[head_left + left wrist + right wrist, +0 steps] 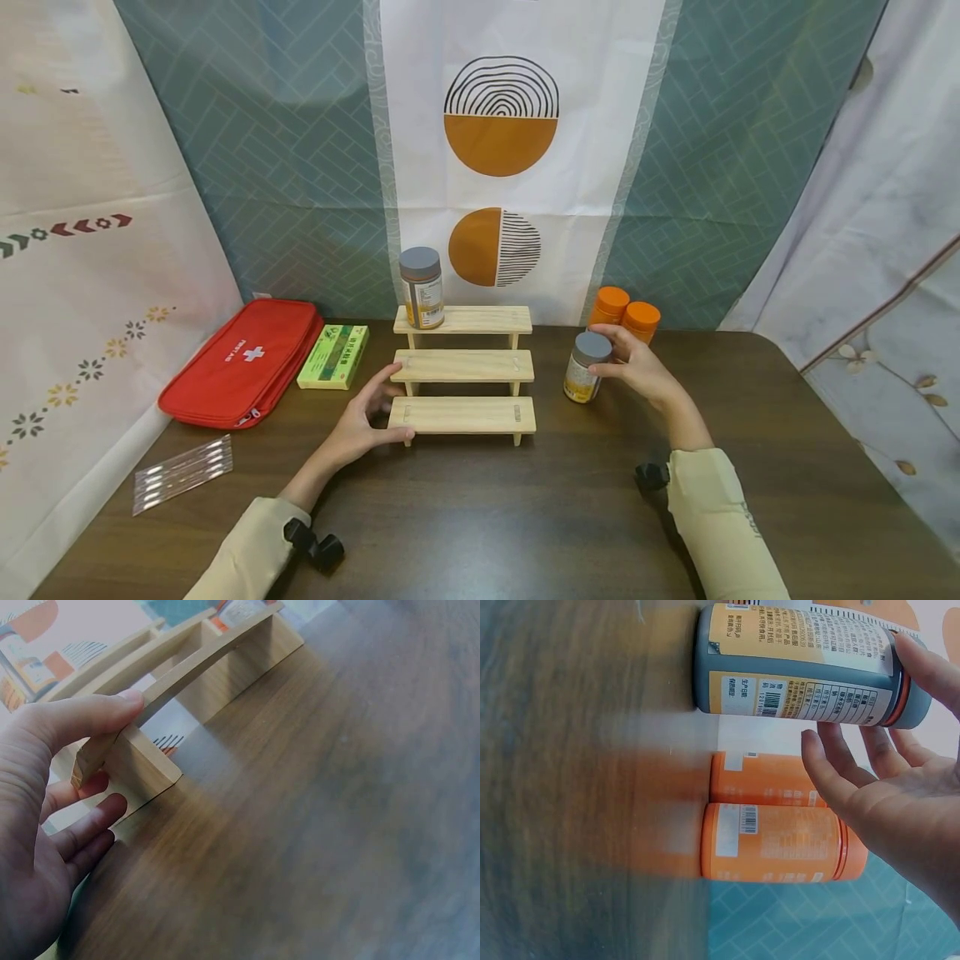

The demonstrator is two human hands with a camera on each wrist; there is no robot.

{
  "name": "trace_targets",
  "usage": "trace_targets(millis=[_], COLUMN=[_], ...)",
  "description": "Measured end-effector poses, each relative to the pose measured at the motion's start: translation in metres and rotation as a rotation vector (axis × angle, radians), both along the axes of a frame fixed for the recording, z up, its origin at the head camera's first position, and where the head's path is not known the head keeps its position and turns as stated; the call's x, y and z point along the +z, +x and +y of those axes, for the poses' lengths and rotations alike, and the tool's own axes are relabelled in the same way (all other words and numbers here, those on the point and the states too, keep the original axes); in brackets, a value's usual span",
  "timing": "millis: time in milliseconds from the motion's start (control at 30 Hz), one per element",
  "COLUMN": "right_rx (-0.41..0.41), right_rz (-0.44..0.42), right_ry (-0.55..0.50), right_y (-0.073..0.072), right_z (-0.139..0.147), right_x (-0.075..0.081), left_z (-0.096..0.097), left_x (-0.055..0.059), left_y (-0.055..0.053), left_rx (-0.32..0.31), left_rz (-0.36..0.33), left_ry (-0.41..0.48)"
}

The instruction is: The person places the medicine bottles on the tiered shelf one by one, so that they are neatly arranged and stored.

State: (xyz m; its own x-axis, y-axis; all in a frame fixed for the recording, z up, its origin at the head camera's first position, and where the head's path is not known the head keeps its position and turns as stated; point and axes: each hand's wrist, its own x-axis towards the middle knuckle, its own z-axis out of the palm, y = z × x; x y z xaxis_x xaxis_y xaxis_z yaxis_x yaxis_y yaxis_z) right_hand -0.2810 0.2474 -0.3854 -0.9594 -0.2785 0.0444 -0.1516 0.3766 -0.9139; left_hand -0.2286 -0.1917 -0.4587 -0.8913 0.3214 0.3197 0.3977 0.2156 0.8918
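My left hand (363,421) holds the left end of a three-step wooden stand (465,367). In the left wrist view, the thumb presses on a board's edge while the other fingers curl around its end. On the right, my right hand (633,362) grips a grey-capped bottle (580,379) near its cap. The right wrist view shows the thumb at the cap of this yellow-and-white labelled bottle (795,667), the fingers on its other side. Another grey-capped bottle (423,296) stands at the left of the stand's top step.
Two orange bottles (641,317) stand behind my right hand. Left of the stand lie a green-and-yellow box (333,357), a red first aid pouch (243,358) and a clear pack of swabs (183,475). A patterned cloth (300,167) hangs behind the table (480,517).
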Motion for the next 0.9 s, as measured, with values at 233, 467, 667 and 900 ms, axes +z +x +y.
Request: trace_targets(millis=[233,467,667,900], right_rx=[-0.019,-0.038,-0.059,-0.083], right_rz=[0.008,0.022,0.061,0.073], right_ry=[-0.005,-0.024,-0.058,-0.129], right_y=[0.001,0.002,0.005,0.011], right_z=[-0.001,-0.003,-0.004,-0.009], right_x=[0.001,0.006,0.013,0.022], left_z=[0.0,0.0,-0.001,-0.001], left_x=[0.0,0.0,-0.001,-0.001], left_y=[0.0,-0.001,-0.001,-0.001], left_rx=[-0.002,0.006,0.011,0.013], left_rz=[0.008,0.016,0.015,0.017], left_ry=[-0.002,-0.016,-0.021,-0.022])
